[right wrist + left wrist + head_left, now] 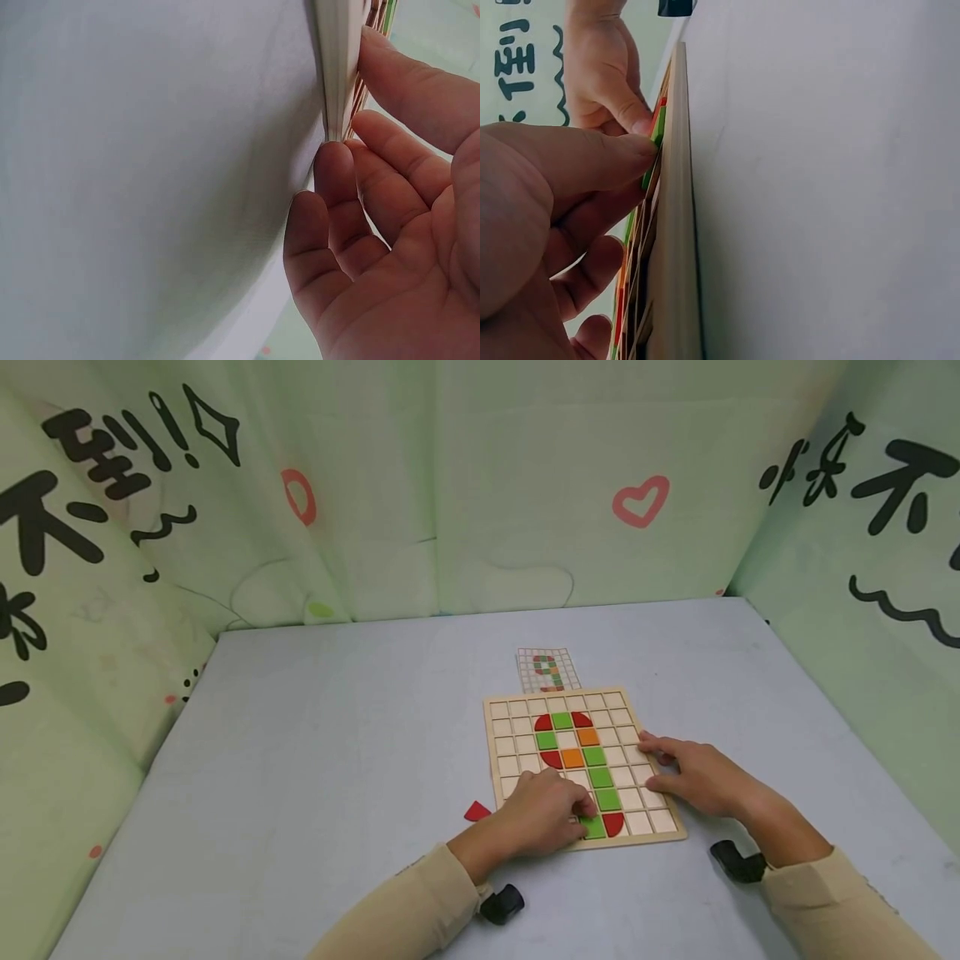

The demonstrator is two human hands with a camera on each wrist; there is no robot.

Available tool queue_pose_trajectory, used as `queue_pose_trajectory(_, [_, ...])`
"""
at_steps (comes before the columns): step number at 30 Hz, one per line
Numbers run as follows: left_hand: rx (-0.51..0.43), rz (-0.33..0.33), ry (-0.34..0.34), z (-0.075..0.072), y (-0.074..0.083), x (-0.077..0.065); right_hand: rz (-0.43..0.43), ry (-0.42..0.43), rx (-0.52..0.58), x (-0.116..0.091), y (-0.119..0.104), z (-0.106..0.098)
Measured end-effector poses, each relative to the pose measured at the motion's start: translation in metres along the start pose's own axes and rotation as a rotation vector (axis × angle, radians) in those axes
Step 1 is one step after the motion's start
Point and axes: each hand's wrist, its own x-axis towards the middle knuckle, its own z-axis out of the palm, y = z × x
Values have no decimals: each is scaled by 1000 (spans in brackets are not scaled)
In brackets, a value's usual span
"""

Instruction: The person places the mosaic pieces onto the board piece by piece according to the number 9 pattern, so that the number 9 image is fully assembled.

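Note:
A wooden grid board (652, 839) lies on the table with green, orange and red tiles set in its squares in a figure-nine shape. My left hand (543, 814) reaches over its lower left part, thumb and fingertips pinching a green square tile (658, 135) in the bottom row. Beside that tile sits a red rounded tile (613, 823). At the board's right edge, my right hand (705, 774) holds the frame, thumb at the upper face and fingertips along the side. The left hand and forearm hide the lower left squares.
A printed pattern card (528, 672) with a similar coloured figure is behind the board, its lower edge overlapped by it. A loose red tile (477, 812) lies left of the board, next to my left forearm. Pale printed curtains (510, 485) surround the white table (337, 760).

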Motion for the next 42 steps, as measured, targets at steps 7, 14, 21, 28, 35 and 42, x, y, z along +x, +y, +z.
queue_pose_trajectory(7, [35,-2,12,0,1,-4,9,2,0,1,1,1])
queue_pose_trajectory(14, [-3,-14,23,-7,-9,-14,6,-1,2,2,-1,2])
queue_pose_trajectory(21, [-73,-83,47,-17,-26,-27,-2,0,5,1,-2,2])
queue_pose_trajectory(28, [-112,-128,75,-23,-46,-44,11,-1,0,2,-2,2])
queue_pose_trajectory(35, [-100,-169,111,-27,-66,-60,19,-5,10,1,-2,3])
queue_pose_trajectory(42, [-75,-202,108,-29,-79,-69,-2,-2,-7,0,-1,0])
